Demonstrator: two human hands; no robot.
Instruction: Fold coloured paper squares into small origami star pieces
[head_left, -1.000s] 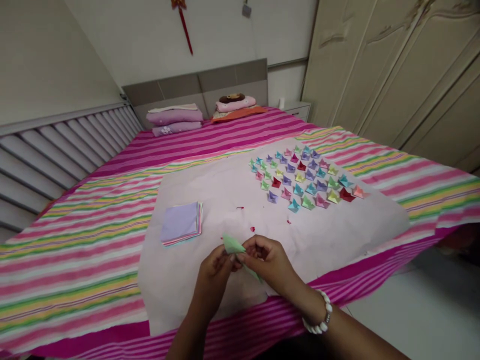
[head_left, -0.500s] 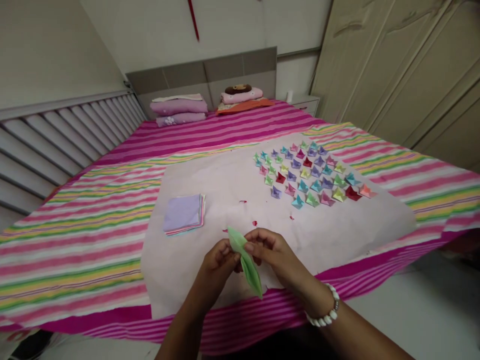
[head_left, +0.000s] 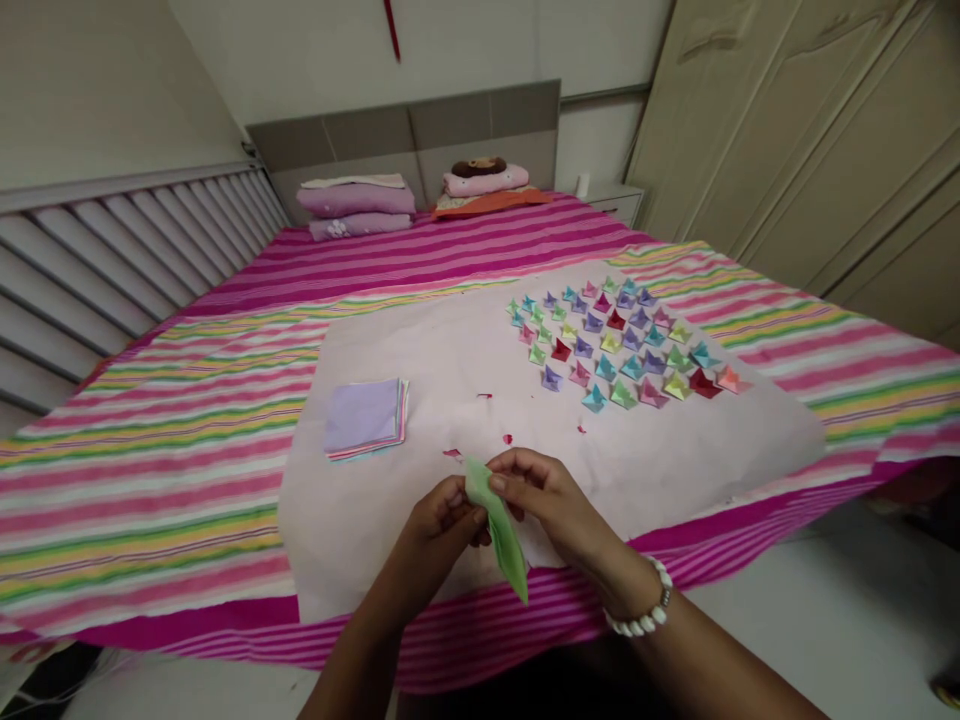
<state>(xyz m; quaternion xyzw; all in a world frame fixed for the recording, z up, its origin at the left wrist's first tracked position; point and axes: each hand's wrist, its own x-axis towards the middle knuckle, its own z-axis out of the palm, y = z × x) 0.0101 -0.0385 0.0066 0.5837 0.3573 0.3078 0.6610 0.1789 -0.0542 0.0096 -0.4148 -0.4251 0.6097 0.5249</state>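
Both my hands pinch a folded light green paper (head_left: 501, 532) above the near edge of the bed. My left hand (head_left: 439, 525) grips its left side with closed fingers. My right hand (head_left: 544, 495), with a white bead bracelet at the wrist, holds the top right side. The paper's lower tip points down toward me. A stack of square coloured papers (head_left: 365, 417) with a lilac sheet on top lies to the left on a pale pink sheet (head_left: 450, 370). Several small folded paper pieces (head_left: 615, 345) in many colours stand in rows at the right.
The bed carries a striped pink, green and yellow cover (head_left: 150, 480). Folded bedding (head_left: 356, 205) and a pillow with a soft toy (head_left: 480, 185) lie by the headboard. Wardrobe doors (head_left: 810, 130) stand at the right, a slatted rail (head_left: 97, 270) at the left. Tiny red scraps (head_left: 508, 439) dot the sheet.
The green paper has turned from lying nearly flat between my fingers to hanging lengthwise with its tip down. My hands stay at the same spot; the view shifted slightly.
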